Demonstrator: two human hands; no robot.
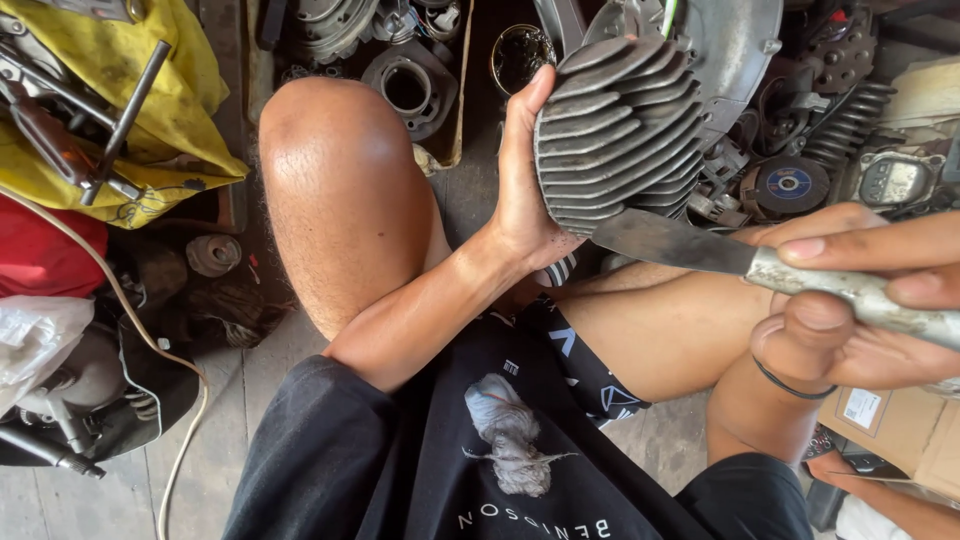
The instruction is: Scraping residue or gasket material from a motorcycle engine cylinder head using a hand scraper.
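A seated person's left hand (525,190) gripped a finned grey engine cylinder (620,130), fingers clamped around its far side and thumb along its near edge, holding it raised above the knees. The right hand (860,300) closed its fingers around the worn metal handle of a flat-bladed scraper (680,243), whose dark blade pointed left and touched the lower edge of the cylinder's fins. A thin black band circled the right wrist.

The person wore black shorts, with a tuft of grey fluff (510,435) lying on the lap. On the floor beyond the knees sat a ring-shaped metal engine part (410,90), a small round tin (520,55), a coil spring (850,125) and a grinding disc with a blue centre (790,185). To the left lay a yellow cloth (170,130) carrying metal tools, a red cloth (45,255) and a pale cable (150,350) trailing across the floor. A cardboard box (900,425) stood at lower right.
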